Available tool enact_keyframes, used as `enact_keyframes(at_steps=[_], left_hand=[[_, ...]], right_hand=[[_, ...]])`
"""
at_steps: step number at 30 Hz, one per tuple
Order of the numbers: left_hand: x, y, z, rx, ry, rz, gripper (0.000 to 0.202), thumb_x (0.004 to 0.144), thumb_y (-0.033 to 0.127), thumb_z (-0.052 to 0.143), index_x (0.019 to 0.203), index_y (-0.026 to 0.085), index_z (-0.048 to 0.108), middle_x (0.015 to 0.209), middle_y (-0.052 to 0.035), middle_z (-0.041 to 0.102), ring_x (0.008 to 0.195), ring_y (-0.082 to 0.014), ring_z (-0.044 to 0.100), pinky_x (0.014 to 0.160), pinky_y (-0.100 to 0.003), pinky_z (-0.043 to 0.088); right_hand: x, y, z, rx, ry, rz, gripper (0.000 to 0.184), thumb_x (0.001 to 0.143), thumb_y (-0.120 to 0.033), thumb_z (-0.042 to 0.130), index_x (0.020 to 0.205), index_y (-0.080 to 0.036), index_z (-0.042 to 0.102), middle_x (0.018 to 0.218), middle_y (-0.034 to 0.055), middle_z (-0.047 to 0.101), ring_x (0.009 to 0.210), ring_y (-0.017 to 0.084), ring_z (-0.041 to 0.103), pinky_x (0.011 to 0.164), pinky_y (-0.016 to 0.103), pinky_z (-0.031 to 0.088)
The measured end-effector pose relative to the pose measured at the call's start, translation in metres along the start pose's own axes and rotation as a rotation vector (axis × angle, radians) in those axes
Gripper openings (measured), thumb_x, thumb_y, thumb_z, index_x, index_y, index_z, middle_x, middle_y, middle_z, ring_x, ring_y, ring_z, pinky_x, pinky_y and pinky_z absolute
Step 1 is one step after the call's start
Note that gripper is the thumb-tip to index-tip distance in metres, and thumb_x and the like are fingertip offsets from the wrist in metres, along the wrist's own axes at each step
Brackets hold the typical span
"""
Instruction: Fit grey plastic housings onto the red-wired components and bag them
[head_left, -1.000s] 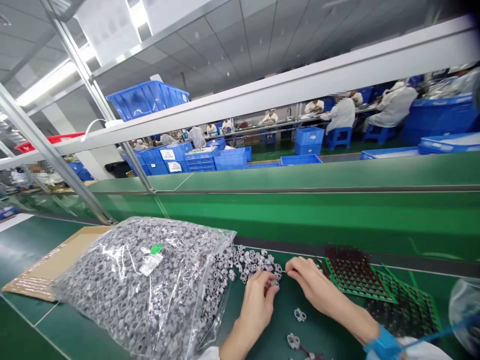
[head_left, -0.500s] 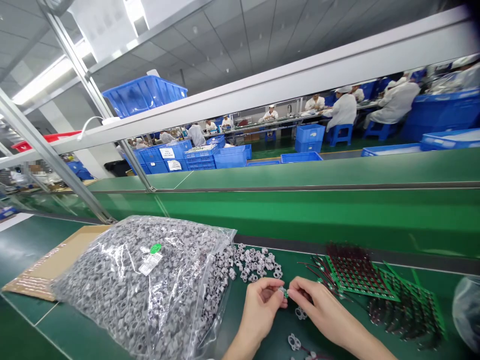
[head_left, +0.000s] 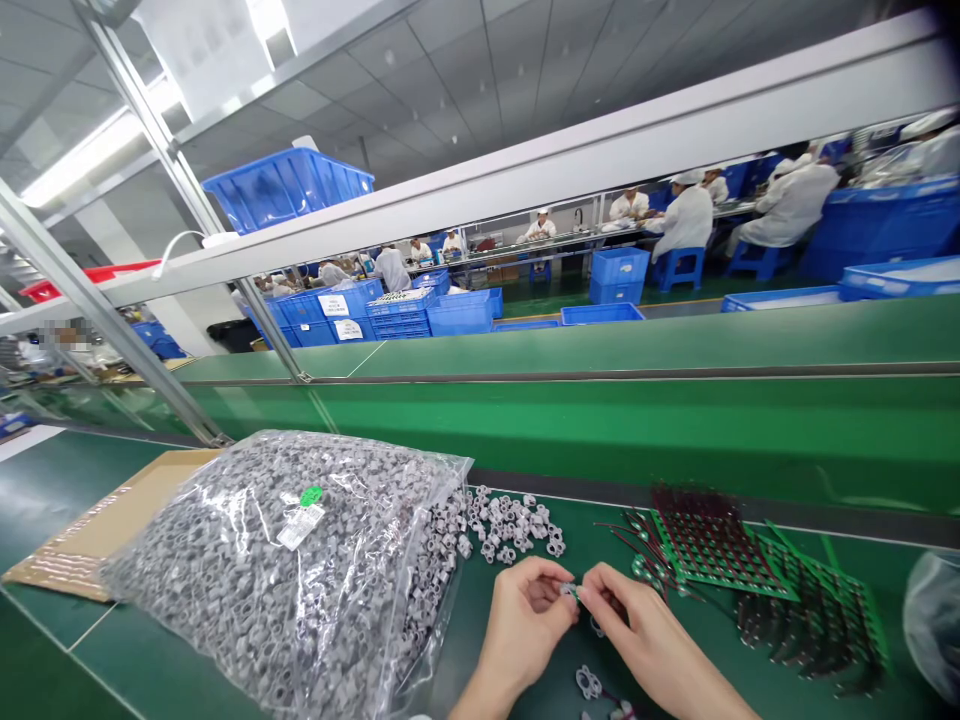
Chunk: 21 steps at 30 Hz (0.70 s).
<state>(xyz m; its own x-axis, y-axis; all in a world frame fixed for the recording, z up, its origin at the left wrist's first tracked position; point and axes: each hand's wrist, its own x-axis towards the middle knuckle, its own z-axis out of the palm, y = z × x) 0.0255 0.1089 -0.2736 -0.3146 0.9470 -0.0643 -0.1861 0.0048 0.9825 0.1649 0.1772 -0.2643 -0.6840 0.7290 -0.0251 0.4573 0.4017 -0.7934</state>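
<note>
My left hand [head_left: 526,625] and my right hand [head_left: 637,635] meet low on the green belt, their fingertips pinching a small grey plastic part [head_left: 571,591] between them. Its exact shape is partly hidden by my fingers. Just above my hands lies a loose pile of grey plastic rings [head_left: 514,525]. A large transparent bag of the same rings [head_left: 285,570] sits to the left. To the right, dark-leaded components stand in green boards [head_left: 712,545]. Several joined grey pieces [head_left: 589,683] lie below my hands.
A second green board [head_left: 817,610] lies further right, beside a transparent bag [head_left: 934,620]. A cardboard sheet [head_left: 112,535] lies under the large bag. Beyond the raised belt and metal rail, blue crates [head_left: 459,314] stand on the floor and co-workers [head_left: 682,222] sit at benches.
My hands have come together from apart over the rings, and my right hand has moved from the loose pile to the small part. The view has tilted slightly.
</note>
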Motion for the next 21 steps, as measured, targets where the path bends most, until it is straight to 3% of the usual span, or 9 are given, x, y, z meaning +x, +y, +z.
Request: enact_keyframes(at_steps=[5, 8, 16, 19, 21], left_hand=[[-0.001, 0.004, 0.002, 0.033, -0.009, -0.031, 0.016, 0.064, 0.015, 0.068, 0.077, 0.009, 0.063, 0.064, -0.0014, 0.059, 0.056, -0.0091, 0.054, 0.056, -0.019, 0.043], [-0.003, 0.005, 0.003, 0.041, -0.017, -0.049, 0.017, 0.064, 0.014, 0.066, 0.08, 0.008, 0.066, 0.066, -0.0034, 0.062, 0.058, -0.0104, 0.056, 0.059, -0.021, 0.046], [-0.01, 0.006, 0.008, 0.327, 0.032, 0.042, 0.02, 0.067, 0.01, 0.059, 0.082, 0.008, 0.073, 0.078, -0.008, 0.067, 0.062, -0.0124, 0.058, 0.057, -0.021, 0.045], [-0.013, 0.007, 0.005, 0.33, 0.015, 0.009, 0.022, 0.068, 0.009, 0.059, 0.086, 0.007, 0.072, 0.076, -0.0075, 0.066, 0.062, -0.0125, 0.057, 0.058, -0.021, 0.045], [-0.019, 0.007, 0.0, 0.362, -0.011, -0.018, 0.023, 0.069, 0.01, 0.06, 0.087, 0.007, 0.073, 0.074, -0.0066, 0.065, 0.064, -0.0129, 0.057, 0.06, -0.021, 0.045]], right_hand=[[-0.002, -0.009, -0.009, 0.042, -0.012, -0.09, 0.03, 0.093, -0.042, 0.036, 0.077, -0.02, 0.049, 0.081, 0.0021, 0.06, 0.074, 0.016, 0.055, 0.07, 0.025, 0.041], [-0.005, -0.011, -0.014, 0.014, -0.045, -0.064, 0.026, 0.09, -0.037, 0.039, 0.074, -0.02, 0.049, 0.077, 0.001, 0.061, 0.071, 0.015, 0.054, 0.066, 0.024, 0.041], [-0.009, -0.006, -0.004, -0.122, 0.001, -0.081, 0.016, 0.088, -0.024, 0.037, 0.073, -0.021, 0.042, 0.077, 0.0012, 0.057, 0.072, 0.015, 0.055, 0.069, 0.026, 0.046], [-0.017, -0.001, -0.003, -0.227, 0.043, -0.161, 0.021, 0.094, -0.024, 0.035, 0.079, -0.021, 0.049, 0.083, 0.003, 0.061, 0.079, 0.016, 0.06, 0.075, 0.028, 0.049], [-0.027, 0.006, -0.002, -0.327, 0.117, -0.273, 0.019, 0.096, -0.031, 0.04, 0.092, -0.022, 0.057, 0.097, 0.0049, 0.067, 0.093, 0.019, 0.064, 0.084, 0.031, 0.05]])
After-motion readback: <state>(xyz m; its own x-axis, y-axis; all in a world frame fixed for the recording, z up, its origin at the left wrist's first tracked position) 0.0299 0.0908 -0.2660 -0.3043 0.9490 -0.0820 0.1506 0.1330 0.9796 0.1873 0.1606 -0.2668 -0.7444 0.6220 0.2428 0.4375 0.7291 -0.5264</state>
